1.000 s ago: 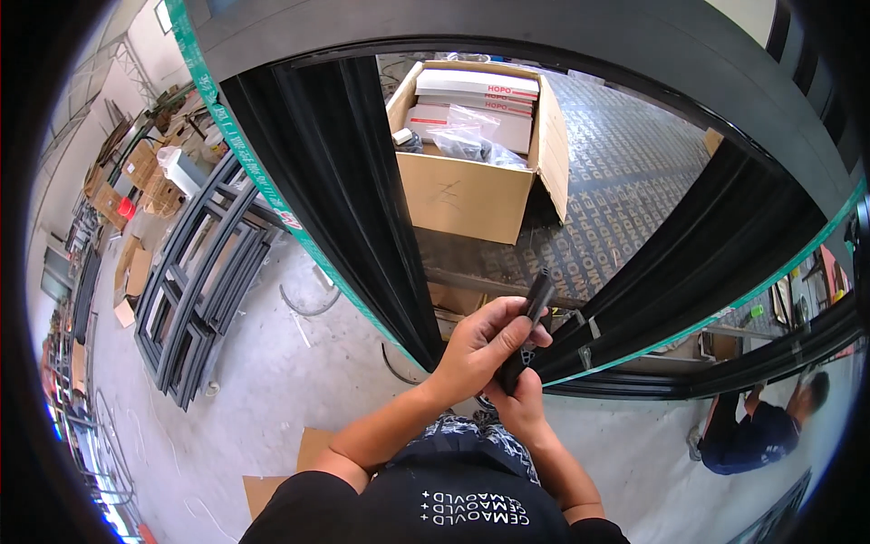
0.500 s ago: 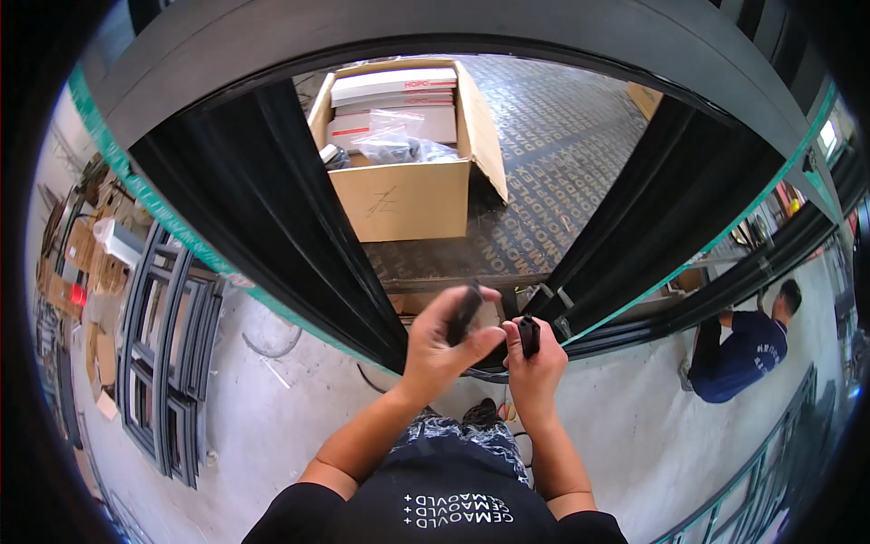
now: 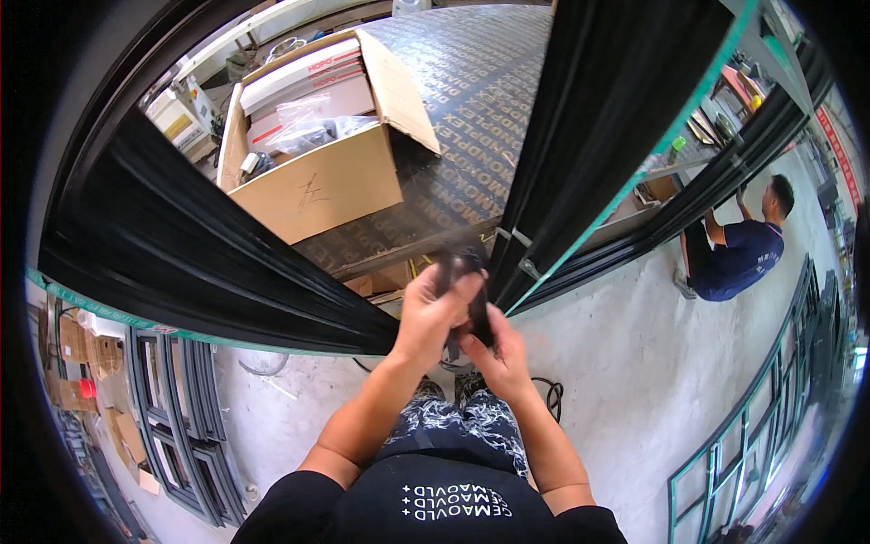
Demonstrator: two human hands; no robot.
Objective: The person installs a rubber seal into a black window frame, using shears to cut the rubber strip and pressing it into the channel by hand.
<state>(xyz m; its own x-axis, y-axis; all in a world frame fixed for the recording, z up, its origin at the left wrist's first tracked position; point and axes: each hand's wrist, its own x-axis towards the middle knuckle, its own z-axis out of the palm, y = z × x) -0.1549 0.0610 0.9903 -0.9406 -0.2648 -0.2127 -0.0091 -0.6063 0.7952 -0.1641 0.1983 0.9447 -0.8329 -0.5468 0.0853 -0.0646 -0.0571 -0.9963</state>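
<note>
Both hands meet in front of my body, close to the lower end of a black frame profile (image 3: 589,118). My left hand (image 3: 426,313) is closed round a dark, elongated piece (image 3: 467,258), blurred by motion. My right hand (image 3: 500,358) grips a black piece (image 3: 481,317) just beside it, its fingers nearly touching the left hand's. Whether the two black pieces are joined cannot be made out. Another wide black profile (image 3: 208,236) slants down to my left hand's side, edged with green tape.
Beyond the frame, an open cardboard box (image 3: 317,195) with white cartons and plastic bags stands on a dark printed board (image 3: 471,100). A co-worker (image 3: 739,245) crouches at the right. Stacked dark frames (image 3: 181,408) lean at the left, green-edged frames (image 3: 743,444) at the right.
My hands have come together, the right moving left and the black pieces now overlapping. The view has turned right, so the box and frame sit further left.
</note>
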